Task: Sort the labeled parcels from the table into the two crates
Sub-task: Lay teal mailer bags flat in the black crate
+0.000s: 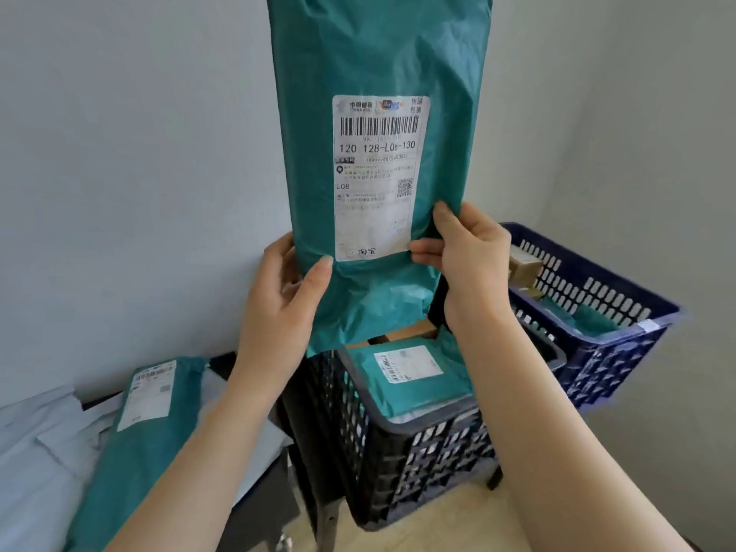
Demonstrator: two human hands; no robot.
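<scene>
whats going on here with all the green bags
A person is sorting mail. The left hand and right hand hold a tall green parcel upright by its lower edges, its label facing the camera. Below it, the black crate already holds a smaller parcel. The blue crate behind holds a cardboard box. A third parcel lies on the table.

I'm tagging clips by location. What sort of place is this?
Likely a small parcel-sorting room: a teal mailer with a courier label is held up, a black crate and a blue crate hold parcels, another mailer lies nearby.
</scene>
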